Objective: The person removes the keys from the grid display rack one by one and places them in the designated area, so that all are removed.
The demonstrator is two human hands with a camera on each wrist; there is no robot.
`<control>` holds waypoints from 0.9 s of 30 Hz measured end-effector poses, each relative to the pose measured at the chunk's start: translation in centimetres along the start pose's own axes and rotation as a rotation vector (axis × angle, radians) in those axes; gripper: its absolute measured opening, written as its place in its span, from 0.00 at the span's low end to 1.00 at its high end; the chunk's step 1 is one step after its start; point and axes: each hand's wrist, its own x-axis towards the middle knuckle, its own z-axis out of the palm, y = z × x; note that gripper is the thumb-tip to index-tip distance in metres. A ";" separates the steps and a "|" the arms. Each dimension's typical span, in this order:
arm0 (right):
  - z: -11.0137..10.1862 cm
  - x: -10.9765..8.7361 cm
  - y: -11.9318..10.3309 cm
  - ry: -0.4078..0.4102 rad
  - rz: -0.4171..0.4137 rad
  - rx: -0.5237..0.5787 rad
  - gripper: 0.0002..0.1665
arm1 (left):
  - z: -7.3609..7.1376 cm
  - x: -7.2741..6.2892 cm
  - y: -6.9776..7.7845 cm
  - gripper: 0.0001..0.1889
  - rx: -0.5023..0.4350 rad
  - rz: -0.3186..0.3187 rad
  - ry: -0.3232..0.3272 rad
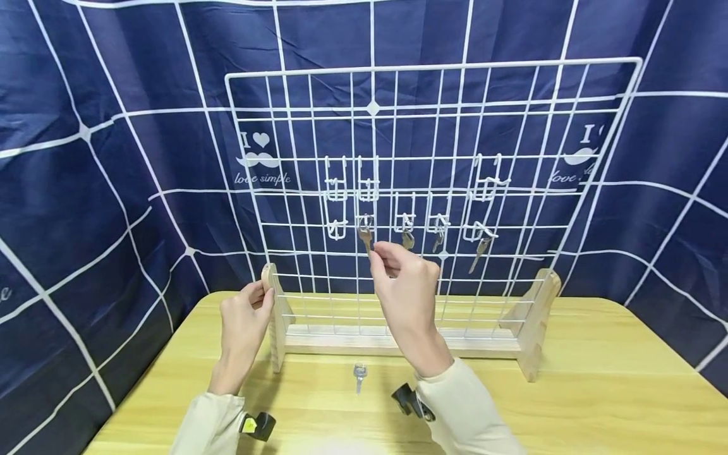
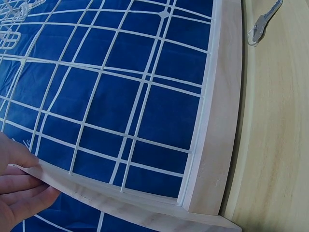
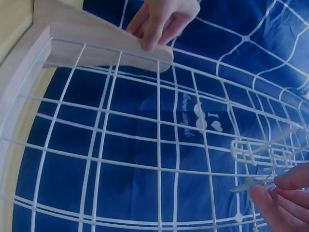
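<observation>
My right hand is raised in front of a white wire grid, its thumb and fingertips pinching the lower end of a metal key. The key's ring end is up at a white hook in the lower row. In the right wrist view the key shows beside the fingers, close to the wires. My left hand grips the rounded top of the left wooden upright between thumb and fingers. A loose key lies on the table in front of the grid's base.
Keys hang on other hooks to the right, among them one at the far right. White hooks without keys sit at the upper left. The grid stands in a wooden base on a yellow wood-grain table. A navy curtain surrounds it.
</observation>
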 end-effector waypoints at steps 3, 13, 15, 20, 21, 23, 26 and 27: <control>0.4 0.6 0.2 0.004 0.004 -0.010 0.06 | -0.1 -0.1 0.0 0.08 0.006 0.002 0.005; 1.1 1.7 0.9 0.022 0.047 -0.020 0.05 | 0.0 -0.1 -0.3 0.08 0.001 0.011 -0.007; 1.2 1.9 1.0 0.023 0.052 -0.017 0.05 | -0.1 0.0 -0.3 0.08 0.000 0.012 -0.007; 1.5 2.3 1.0 0.001 0.075 -0.007 0.05 | -0.1 0.2 -0.3 0.07 0.002 0.015 -0.001; 1.5 2.4 1.0 -0.003 0.078 -0.002 0.05 | 0.0 0.3 -0.3 0.08 0.002 0.016 0.000; 1.6 2.4 0.9 -0.007 0.079 0.006 0.05 | 0.0 0.2 -0.3 0.08 0.000 0.013 -0.004; 1.8 2.6 0.9 -0.005 0.078 0.019 0.04 | 0.0 0.2 -0.1 0.08 -0.001 0.011 -0.004; 1.8 2.6 0.9 -0.004 0.078 0.022 0.04 | 0.0 0.2 0.0 0.08 -0.002 0.010 -0.004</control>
